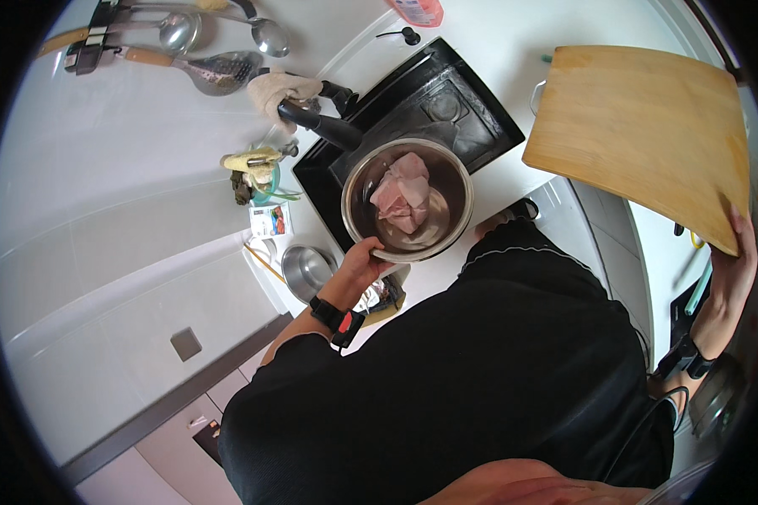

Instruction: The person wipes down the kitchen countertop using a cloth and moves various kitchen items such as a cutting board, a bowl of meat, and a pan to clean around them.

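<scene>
My left hand (361, 264) grips the rim of a stainless steel pot (352, 218), held over the near part of the black sink (316, 165). Inside the pot lies pale pink raw meat (404, 192), toward its middle. Off to the right, my right hand (738, 249) holds a large wooden cutting board (638, 126) by its near right corner. The board is tilted and partly covers the white counter behind it. Some fingers of that hand are hidden by the board. Each wrist wears a black strap.
A black faucet (319, 125) with a cloth (284, 91) draped on it reaches over the sink. Ladles and a skimmer (221, 72) hang on the left wall. A metal bowl (306, 273), a seasoning packet (270, 221) and a bin-like container (385, 309) stand left of the sink.
</scene>
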### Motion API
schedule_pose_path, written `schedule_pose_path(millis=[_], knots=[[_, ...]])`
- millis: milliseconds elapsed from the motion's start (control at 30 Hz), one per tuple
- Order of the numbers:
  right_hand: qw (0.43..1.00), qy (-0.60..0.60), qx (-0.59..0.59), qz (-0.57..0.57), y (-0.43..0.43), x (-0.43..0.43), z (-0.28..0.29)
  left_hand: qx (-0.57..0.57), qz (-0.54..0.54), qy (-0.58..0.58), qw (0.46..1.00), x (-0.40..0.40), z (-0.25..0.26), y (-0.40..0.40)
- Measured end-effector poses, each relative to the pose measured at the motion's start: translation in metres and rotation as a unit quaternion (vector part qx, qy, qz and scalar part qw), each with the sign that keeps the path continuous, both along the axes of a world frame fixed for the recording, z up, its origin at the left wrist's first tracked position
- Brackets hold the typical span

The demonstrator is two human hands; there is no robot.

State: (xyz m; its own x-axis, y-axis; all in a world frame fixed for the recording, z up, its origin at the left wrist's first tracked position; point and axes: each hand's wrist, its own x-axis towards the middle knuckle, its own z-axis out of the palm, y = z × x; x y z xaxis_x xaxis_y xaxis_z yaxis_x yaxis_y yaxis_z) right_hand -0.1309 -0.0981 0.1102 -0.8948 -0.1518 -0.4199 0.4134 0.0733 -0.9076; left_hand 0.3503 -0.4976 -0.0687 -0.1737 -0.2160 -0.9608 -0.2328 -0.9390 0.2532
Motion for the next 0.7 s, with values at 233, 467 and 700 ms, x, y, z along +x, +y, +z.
schedule_pose_path(millis=[233,467,700], knots=[[0.999,-0.014,-0.013,0.031,0.023,-0.018,-0.003,-0.025,0.021,0.039,0.999,0.045,-0.028,0.024],[0.99,-0.011,-0.114,0.078,0.047,-0.044,-0.004,-0.087,0.074,0.1,0.988,0.068,-0.053,0.068],[0.99,0.021,-0.102,0.099,0.027,-0.026,0.013,-0.112,0.187,0.144,0.965,0.115,-0.118,0.111]])
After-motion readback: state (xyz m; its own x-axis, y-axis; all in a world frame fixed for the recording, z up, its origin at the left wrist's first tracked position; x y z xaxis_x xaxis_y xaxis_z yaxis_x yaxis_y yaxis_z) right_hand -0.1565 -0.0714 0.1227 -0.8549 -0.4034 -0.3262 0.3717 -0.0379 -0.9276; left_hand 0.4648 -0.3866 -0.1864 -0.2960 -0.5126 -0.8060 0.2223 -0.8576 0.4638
